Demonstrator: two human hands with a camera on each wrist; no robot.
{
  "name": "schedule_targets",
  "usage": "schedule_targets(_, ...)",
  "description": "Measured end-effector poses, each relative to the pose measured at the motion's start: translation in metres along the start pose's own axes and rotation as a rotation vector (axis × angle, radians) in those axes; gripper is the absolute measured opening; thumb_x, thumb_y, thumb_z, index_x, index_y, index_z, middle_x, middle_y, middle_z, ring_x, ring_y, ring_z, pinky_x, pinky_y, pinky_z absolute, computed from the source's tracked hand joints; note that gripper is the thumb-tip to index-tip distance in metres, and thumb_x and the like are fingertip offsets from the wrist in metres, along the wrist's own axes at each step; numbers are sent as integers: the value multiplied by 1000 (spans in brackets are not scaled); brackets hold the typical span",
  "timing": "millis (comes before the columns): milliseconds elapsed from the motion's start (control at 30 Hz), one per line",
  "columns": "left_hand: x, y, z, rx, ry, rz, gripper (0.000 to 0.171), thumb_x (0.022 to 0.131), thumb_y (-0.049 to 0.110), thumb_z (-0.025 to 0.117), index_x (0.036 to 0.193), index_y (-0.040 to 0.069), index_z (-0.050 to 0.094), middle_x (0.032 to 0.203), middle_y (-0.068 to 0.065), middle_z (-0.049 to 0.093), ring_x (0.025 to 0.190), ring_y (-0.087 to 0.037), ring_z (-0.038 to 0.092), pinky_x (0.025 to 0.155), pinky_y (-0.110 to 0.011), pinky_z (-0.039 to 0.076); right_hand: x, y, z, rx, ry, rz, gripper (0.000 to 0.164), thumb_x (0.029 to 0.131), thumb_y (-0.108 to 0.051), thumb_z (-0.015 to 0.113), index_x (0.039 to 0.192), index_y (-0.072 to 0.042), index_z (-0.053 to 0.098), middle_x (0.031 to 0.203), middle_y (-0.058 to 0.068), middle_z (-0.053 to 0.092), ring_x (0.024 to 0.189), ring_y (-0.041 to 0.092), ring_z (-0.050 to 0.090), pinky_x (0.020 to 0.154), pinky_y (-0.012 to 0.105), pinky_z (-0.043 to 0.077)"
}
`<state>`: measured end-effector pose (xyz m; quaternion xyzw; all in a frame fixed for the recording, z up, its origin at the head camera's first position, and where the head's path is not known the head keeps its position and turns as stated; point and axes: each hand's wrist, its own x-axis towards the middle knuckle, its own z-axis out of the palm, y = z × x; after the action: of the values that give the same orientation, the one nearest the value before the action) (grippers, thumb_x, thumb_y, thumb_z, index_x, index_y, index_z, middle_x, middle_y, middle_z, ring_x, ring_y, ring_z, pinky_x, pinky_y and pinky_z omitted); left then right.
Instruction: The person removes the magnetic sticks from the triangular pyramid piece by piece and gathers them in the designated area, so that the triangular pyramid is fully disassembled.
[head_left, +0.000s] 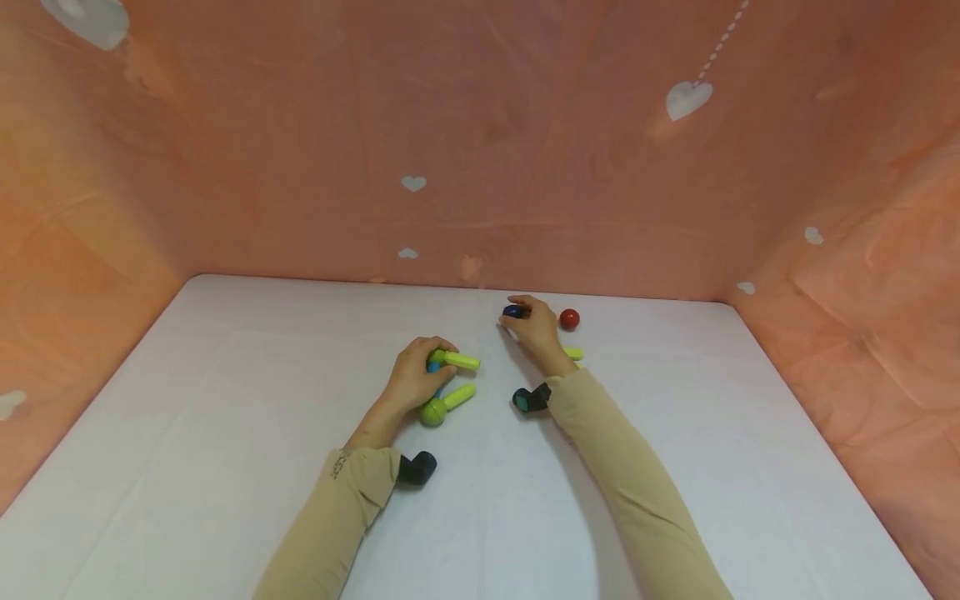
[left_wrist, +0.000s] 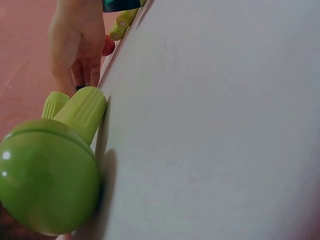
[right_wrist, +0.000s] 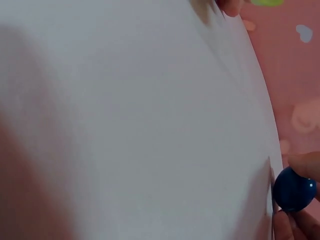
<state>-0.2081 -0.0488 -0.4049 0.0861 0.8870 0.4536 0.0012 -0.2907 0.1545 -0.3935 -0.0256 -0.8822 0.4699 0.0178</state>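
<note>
Right hand [head_left: 536, 327]: fingers pinching a glossy dark-blue ball [right_wrist: 294, 191]. Left hand [head_left: 415, 373]: fingers grasping a shiny green ball [head_left: 436, 356] bearing a ridged lime-green rod [head_left: 463, 361].

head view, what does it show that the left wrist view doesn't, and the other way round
Only the head view shows the sleeves and the blue piece at the left hand.

Only the left wrist view shows grooves on the near green handles and pale dots on the far handles.

Both show the right hand, the red ball and green handles.
</note>
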Motion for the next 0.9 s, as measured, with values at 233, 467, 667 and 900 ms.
schedule_targets(233,0,0,0,1,4,10,25,88,9,67,113,6,63,124,-20,56,115,-36,53,100,-50,43,0,1,1,-2,-4,-1,43,85,-13,70,126,-5,60,126,19,60,122,30,52,107,40,40)
schedule_targets(467,0,-1,0,0,7,9,25,88,10,67,113,6,64,124,-20,56,114,-36,53,99,-50,43,1,1,1,-7,-5,5,46,84,-13,72,127,-5,60,125,20,60,118,30,53,106,40,42)
schedule_targets(667,0,-1,0,0,6,15,25,88,10,67,113,6,63,123,-20,56,114,-36,53,99,-50,44,2,2,2,-17,-8,12,48,84,-15,72,128,-5,58,128,19,58,123,30,52,107,40,40)
schedule_targets(900,1,-2,0,-7,8,12,25,88,9,67,113,6,63,124,-19,56,114,-35,53,100,-49,43,0,1,2,-12,-2,8,51,83,-16,72,130,-3,56,130,20,57,124,31,51,107,39,40)
